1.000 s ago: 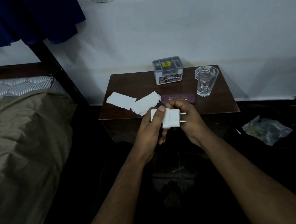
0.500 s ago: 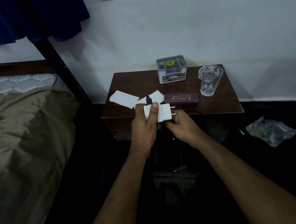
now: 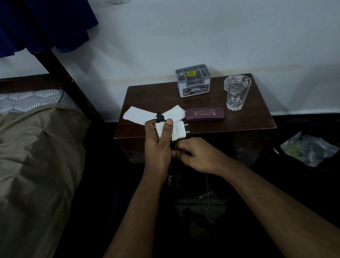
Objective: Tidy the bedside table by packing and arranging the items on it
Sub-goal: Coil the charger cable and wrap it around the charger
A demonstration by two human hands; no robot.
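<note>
My left hand point(image 3: 158, 149) grips a white charger plug point(image 3: 179, 130) over the front edge of the dark wooden bedside table point(image 3: 247, 118), prongs pointing right. A black connector point(image 3: 160, 117) sticks out of the plug's far end. My right hand point(image 3: 199, 156) sits just below the plug with curled fingers, touching my left hand; anything inside it is lost in the dark. On the table lie two white paper pieces point(image 3: 135, 115), a purple spectacle case point(image 3: 204, 114), a grey compartment organiser point(image 3: 193, 80) and a drinking glass point(image 3: 237, 93).
A bed with an olive sheet point(image 3: 26, 165) fills the left side, its dark post point(image 3: 63, 77) close to the table. Blue cloth point(image 3: 27, 22) hangs above it. A crumpled plastic bag point(image 3: 309, 149) lies on the dark floor at the right. A white wall stands behind.
My right hand has let go of the plug's prong end and dropped below it. My left hand has kept the plug and shifted it slightly left, baring the purple case.
</note>
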